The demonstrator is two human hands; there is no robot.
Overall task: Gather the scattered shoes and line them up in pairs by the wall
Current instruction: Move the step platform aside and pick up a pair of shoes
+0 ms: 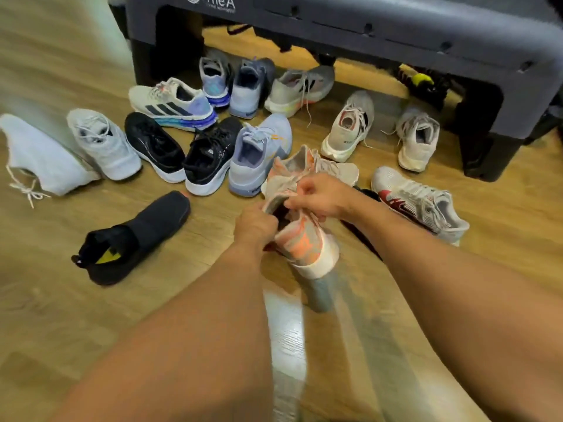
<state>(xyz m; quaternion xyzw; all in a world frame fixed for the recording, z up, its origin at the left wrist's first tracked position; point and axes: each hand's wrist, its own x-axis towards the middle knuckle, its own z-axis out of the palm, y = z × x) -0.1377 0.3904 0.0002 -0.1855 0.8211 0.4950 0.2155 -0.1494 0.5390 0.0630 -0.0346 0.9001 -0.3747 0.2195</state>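
Both hands hold a beige and orange running shoe (307,242) above the wooden floor, heel toward me. My left hand (254,226) grips the edge of its opening. My right hand (316,194) pinches its laces and tongue. A matching beige and orange shoe (329,169) lies just beyond my hands. Several other shoes are scattered around: a black slip-on (134,239) at the left, a black pair (182,153), a light blue shoe (259,156), a white and red shoe (420,202) at the right.
A dark grey bench (396,32) stands at the back, with shoes in front of it and beneath it, among them a white striped shoe (173,103) and white shoes (417,141). A white shoe (39,156) lies far left. Bare wooden floor (91,315) spreads near me.
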